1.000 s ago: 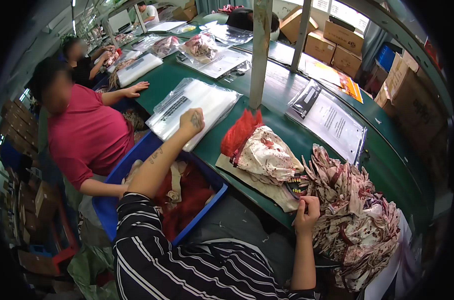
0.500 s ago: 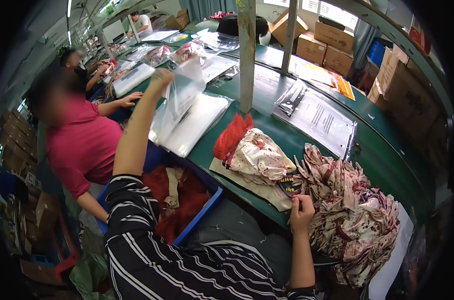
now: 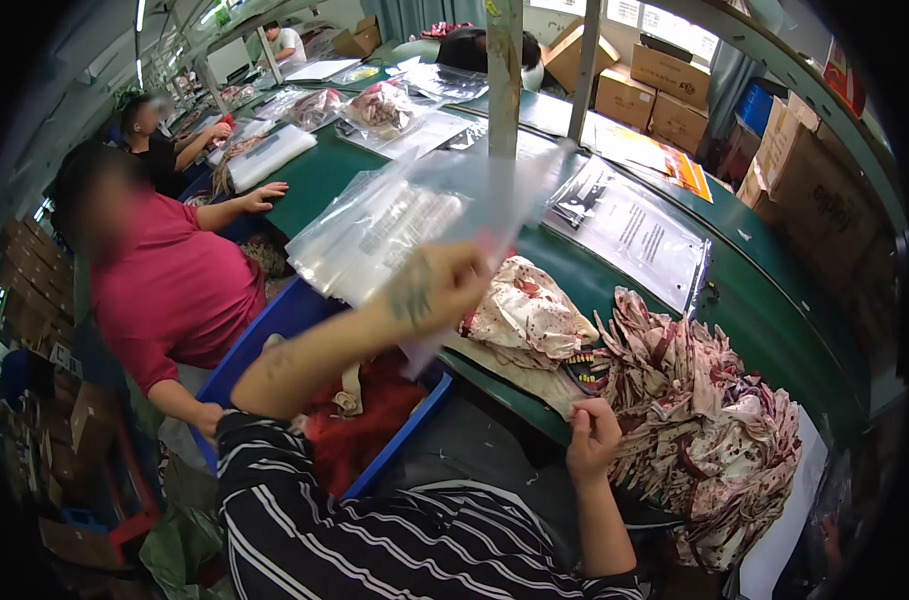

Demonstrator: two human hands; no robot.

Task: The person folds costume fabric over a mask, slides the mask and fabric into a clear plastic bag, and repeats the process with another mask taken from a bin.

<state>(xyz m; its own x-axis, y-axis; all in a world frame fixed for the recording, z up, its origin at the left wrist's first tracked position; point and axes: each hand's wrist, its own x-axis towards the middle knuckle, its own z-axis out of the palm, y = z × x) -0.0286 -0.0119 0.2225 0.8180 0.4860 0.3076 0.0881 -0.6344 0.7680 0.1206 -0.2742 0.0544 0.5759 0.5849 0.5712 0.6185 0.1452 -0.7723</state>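
My left hand [image 3: 440, 285] is closed on a clear plastic bag [image 3: 535, 195], which is blurred and raised over the table. Below the bag lies a red-spattered cloth mask [image 3: 535, 305] with a dark mouth and yellowish teeth; its red hair, seen earlier, is mostly covered now. My right hand [image 3: 593, 440] has its fingers pinched together beside the beige lower edge of the mask. Whatever sits in that pinch is too small to make out. A stack of clear bags [image 3: 350, 250] lies behind my left forearm.
A heap of stained cloth pieces [image 3: 705, 420] is at the right. A blue bin [image 3: 400, 440] with red hairy material stands against the table's near side. A metal post [image 3: 504, 80] rises from the green table [image 3: 320, 170]. A co-worker in pink [image 3: 185, 270] is at left.
My left hand has swung right and down from the bag stack, carrying the plastic bag over the mask. My right hand has dropped slightly towards me and left.
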